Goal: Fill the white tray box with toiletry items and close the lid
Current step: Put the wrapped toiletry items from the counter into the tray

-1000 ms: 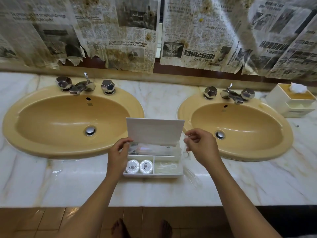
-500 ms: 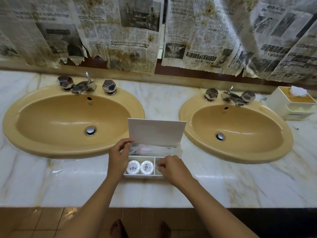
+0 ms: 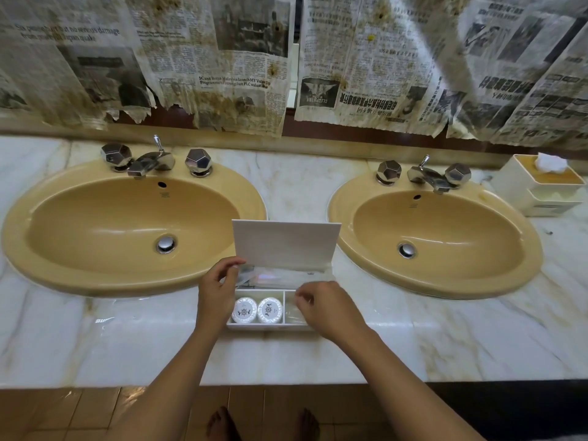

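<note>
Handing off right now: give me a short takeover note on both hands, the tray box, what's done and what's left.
Left hand: fingers at the clear wrapped packets in the rear compartment; grip unclear.
Right hand: fingers curled over the front right compartment; what they hold is hidden.
White tray box: on the marble counter between two sinks, lid standing open.
Done: two round soaps in the front left compartment, packets at the rear.
Left: finish the front right compartment, close the lid.

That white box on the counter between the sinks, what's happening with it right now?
A person is packing the white tray box on the marble counter. Its lid stands open. The left hand is at the clear packets in the back section; the right hand is over the front right compartment, fingers curled. Two round wrapped soaps sit front left. The lid isn't closed yet.
</note>
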`<state>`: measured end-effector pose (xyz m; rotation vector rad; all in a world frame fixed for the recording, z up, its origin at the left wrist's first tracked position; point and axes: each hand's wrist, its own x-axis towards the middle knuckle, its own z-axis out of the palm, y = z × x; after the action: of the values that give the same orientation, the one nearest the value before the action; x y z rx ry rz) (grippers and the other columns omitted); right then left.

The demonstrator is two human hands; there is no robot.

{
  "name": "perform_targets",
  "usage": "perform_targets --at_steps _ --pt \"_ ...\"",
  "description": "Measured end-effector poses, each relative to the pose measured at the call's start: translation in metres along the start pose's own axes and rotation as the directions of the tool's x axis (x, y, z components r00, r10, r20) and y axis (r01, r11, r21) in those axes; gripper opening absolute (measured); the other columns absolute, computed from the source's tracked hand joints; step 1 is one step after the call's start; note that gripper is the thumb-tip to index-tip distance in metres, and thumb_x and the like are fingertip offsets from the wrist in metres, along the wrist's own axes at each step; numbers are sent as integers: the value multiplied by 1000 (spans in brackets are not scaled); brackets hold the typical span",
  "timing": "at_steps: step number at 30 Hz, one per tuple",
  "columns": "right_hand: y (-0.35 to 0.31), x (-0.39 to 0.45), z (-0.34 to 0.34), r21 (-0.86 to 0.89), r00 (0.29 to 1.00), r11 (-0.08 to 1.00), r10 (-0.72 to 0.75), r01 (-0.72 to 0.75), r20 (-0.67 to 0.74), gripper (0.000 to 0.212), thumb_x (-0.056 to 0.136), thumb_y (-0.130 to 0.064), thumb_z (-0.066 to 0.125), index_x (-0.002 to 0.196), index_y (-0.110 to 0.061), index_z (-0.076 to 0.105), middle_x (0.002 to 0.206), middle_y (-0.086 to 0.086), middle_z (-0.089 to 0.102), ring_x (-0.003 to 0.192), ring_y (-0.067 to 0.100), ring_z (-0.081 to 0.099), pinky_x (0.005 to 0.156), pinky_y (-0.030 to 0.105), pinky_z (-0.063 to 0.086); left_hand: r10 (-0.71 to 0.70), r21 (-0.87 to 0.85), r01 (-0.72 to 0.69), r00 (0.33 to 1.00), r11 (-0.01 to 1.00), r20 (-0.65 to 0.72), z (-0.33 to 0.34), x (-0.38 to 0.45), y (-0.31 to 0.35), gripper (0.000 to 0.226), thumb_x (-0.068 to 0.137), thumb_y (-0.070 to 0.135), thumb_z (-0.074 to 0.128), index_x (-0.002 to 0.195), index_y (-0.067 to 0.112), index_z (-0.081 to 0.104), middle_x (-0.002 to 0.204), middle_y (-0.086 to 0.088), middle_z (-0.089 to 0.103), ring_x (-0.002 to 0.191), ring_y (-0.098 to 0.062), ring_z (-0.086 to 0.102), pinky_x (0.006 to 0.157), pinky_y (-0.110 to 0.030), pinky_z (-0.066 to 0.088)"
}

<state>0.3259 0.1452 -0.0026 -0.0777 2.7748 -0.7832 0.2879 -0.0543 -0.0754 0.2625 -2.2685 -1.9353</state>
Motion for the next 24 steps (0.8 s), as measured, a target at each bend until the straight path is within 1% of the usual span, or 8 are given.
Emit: perform_targets --at_steps 4,8,10,13,16,20,22,24 --pt "10 6 -23 150 948 989 54 -7 -314 15 89 -21 59 84 -18 73 75 -5 70 67 13 60 66 27 48 4 3 -4 1000 1000 2 0 0 0 31 95 4 50 89 28 69 84 22 67 76 -1 57 70 -11 42" --pt "39 10 -33 200 886 970 213 -140 -412 14 89 -15 59 87 -15 73 75 -3 66 66 15 55 63 24 40 10 13 -10 1000 1000 5 0 1 -2 32 94 2 49 90 26 69 89 21 69 82 -2 60 74 -12 44" --pt "58 11 -29 179 887 952 298 -248 -353 14 89 -16 60 95 -15 72 79 -4 64 73 16 56 66 25 41 16 14 -16 1000 1000 5 0 0 -1 33 94 1 49 89 27 69 89 22 69 83 0 60 75 -11 44" --pt "78 8 -17 31 907 913 407 -406 -110 20 85 -30 67 104 -23 67 94 -2 64 89 20 62 72 27 46 18 13 -18 1000 1000 2 0 0 0 33 94 0 49 89 26 69 88 23 68 81 1 59 74 -10 44" --pt "84 1 -9 -96 898 897 437 -432 39 28 81 -31 70 107 -24 61 105 -1 61 87 18 56 71 25 43 15 16 -15 1000 1000 4 0 0 0 34 94 1 49 89 27 69 87 23 68 80 1 59 73 -10 43" --pt "86 0 -4 -104 891 889 452 -446 43 12 85 -17 60 96 -17 64 101 3 62 81 21 55 65 24 40 19 18 -19 1000 1000 10 -1 -1 2 34 95 1 49 88 29 68 87 24 68 80 2 59 74 -10 43" --pt "87 1 -5 -89 897 894 443 -440 11 16 87 -13 50 87 -15 66 92 5 65 75 24 59 57 24 40 18 14 -18 1000 1000 10 -1 -1 2 34 95 2 49 88 29 68 86 23 68 80 0 59 74 -11 43" --pt "86 2 -7 -45 906 905 423 -423 -11 22 87 -13 48 83 -17 69 87 3 68 73 23 62 55 24 42 14 9 -14 1000 1000 10 0 -1 1 34 95 2 49 88 30 68 87 23 68 82 -2 59 74 -12 44"
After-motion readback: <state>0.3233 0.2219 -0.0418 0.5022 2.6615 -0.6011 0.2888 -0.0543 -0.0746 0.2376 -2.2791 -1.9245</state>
